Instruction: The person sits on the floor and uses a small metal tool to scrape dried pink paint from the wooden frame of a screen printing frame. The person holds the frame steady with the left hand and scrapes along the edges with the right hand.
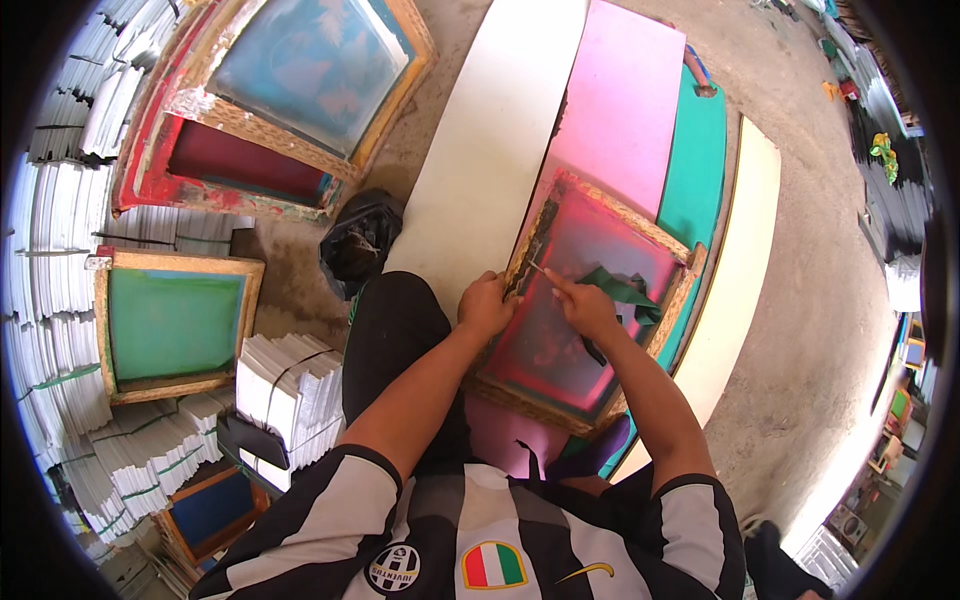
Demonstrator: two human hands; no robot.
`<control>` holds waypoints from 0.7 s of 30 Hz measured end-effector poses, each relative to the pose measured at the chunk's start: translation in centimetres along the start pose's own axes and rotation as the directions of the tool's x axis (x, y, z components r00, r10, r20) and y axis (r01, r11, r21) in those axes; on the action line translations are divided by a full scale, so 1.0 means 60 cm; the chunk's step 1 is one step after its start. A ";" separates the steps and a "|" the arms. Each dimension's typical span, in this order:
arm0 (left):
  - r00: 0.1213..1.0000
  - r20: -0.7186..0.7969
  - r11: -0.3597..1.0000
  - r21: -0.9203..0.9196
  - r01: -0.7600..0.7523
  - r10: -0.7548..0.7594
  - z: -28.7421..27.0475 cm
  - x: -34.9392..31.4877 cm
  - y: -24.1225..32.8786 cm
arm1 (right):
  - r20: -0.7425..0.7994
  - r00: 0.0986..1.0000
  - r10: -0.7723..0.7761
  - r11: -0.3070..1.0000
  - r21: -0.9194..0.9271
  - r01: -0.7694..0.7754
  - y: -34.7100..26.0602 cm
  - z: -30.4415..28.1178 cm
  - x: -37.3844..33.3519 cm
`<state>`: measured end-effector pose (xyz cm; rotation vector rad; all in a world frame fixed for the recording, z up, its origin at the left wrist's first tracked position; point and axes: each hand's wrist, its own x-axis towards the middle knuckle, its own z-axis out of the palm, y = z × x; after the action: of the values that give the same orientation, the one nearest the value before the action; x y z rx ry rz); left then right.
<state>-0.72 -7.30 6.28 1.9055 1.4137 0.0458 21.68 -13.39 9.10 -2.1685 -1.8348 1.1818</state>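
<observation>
A screen-printing frame [620, 237] with wooden sides and pink-stained mesh lies tilted across the coloured boards in front of me. My left hand [487, 304] is closed around its left side, fingers pressed on the wood. Over the mesh, my right hand [584, 308] has its index finger stretched toward that same side. A thin pale-tipped tool [536, 266] sticks out from its fingertips and meets the dark inner edge; most of it is hidden. Beside this hand, a dark green scrap [625, 289] rests on the mesh. Something dark shows under my right wrist.
White [490, 130], pink [625, 90] and green [697, 150] boards stretch away from me, with a cream board [745, 250] at right. More frames, a blue one [310, 70] and a green one [172, 325], stand left among paper stacks [290, 385]. A black plastic bag [362, 240] lies near my knee.
</observation>
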 end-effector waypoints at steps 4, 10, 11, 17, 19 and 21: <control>1.000 0.024 1.000 0.016 0.016 -0.017 0.001 0.004 0.007 | -0.117 0.973 -0.197 0.825 0.516 0.229 0.078 0.051 0.039; 0.999 0.033 1.000 0.014 0.015 -0.015 -0.002 0.003 0.002 | -0.058 0.979 -0.197 0.891 0.405 0.203 0.084 0.045 0.048; 0.999 0.035 1.000 0.011 0.020 -0.020 -0.004 0.002 0.000 | -0.113 0.976 -0.187 0.956 0.207 0.207 0.053 0.035 0.028; 0.999 0.035 1.000 -0.005 -0.005 0.005 -0.008 0.002 0.016 | -0.294 0.901 -0.318 0.899 0.209 0.386 0.074 0.058 0.037; 0.999 0.052 1.000 -0.001 0.007 -0.007 -0.009 0.003 0.023 | -0.142 0.967 -0.210 0.836 0.487 0.253 0.096 0.050 0.053; 0.998 0.039 0.999 0.009 0.042 -0.043 -0.016 -0.004 0.011 | 0.373 0.927 0.038 0.706 0.646 -0.289 0.030 -0.031 0.039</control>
<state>-0.67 -7.05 7.44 1.8727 1.4297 -0.0176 24.20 -11.11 8.31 -1.7645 -0.9739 1.9818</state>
